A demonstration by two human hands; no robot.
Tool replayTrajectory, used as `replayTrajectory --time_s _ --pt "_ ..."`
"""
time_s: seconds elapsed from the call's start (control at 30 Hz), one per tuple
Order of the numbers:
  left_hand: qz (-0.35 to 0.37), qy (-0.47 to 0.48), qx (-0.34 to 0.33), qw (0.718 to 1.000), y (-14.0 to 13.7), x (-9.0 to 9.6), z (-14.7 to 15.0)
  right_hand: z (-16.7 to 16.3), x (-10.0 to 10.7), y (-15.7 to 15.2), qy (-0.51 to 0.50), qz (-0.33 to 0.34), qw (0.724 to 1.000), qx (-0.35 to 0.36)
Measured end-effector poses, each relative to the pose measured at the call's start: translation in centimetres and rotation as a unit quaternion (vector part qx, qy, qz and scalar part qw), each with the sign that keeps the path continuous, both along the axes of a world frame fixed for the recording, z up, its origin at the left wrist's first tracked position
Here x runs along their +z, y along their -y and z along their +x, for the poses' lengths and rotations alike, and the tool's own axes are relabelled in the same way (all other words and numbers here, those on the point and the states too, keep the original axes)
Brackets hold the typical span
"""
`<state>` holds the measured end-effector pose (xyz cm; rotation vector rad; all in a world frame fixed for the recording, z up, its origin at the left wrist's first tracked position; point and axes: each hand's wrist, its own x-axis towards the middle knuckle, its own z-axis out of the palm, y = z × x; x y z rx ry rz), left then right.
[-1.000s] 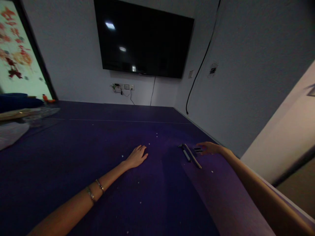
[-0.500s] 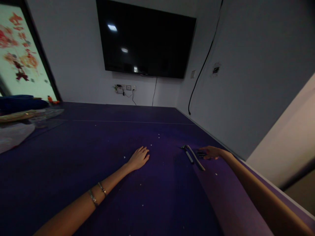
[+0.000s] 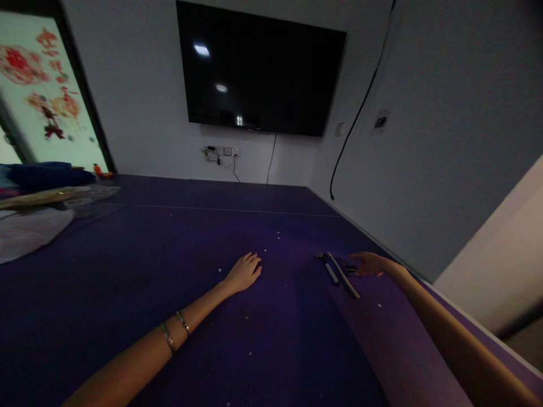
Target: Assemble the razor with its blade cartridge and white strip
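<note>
My left hand (image 3: 244, 272) rests palm down on the purple tabletop (image 3: 178, 249), its fingers stretched out and holding nothing. To the right, my right hand (image 3: 368, 264) reaches low over the table with its fingers apart. Just under and beside its fingertips is a small dark object (image 3: 351, 270); its kind is too unclear to name, and whether I touch it I cannot tell. Left of that lies a long, slightly curved strip (image 3: 344, 277) with a pale edge. Alongside the strip is a slim grey-handled tool (image 3: 331, 272) with a short crosspiece at its far end, resembling a razor.
White specks are scattered over the tabletop. Clear plastic wrapping (image 3: 34, 229) and a dark blue bundle (image 3: 51, 175) lie at the far left, with a small orange item (image 3: 99, 170) behind. A black cable (image 3: 355, 121) hangs along the right wall; a television (image 3: 263, 68) is mounted ahead.
The view has turned slightly left, so everything appears a little further right. Both hands and the items on the table keep about the same places relative to each other.
</note>
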<state>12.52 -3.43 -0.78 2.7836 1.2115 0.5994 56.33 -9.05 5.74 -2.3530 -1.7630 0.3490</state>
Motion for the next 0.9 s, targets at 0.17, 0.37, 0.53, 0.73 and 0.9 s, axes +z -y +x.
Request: replayTrajectory --time_s 0.17,0.37,0.53,0.73,0.9 --pt "-0.011 0.000 0.008 1.000 0.0 -0.1 0.1 -1.7 0.8 -1.9 0.058 -0.045 0.995 0.074" --pt "-0.023 0.022 0.018 0.999 0.4 0.5 0.1 -9.0 0.2 -2.2 0.055 0.089 0.984 0.142" --pt "-0.024 0.048 0.053 0.997 0.2 1.0 -1.4 -16.1 -2.5 -1.7 0.014 0.114 0.962 0.249" --pt "-0.020 0.056 0.132 0.989 -1.2 1.3 -6.4 -20.4 -6.0 -1.1 0.050 0.091 0.967 0.232" --pt "-0.028 0.012 0.189 0.981 -1.9 0.8 -10.3 -21.0 -7.0 -0.2 0.074 0.115 0.968 0.209"
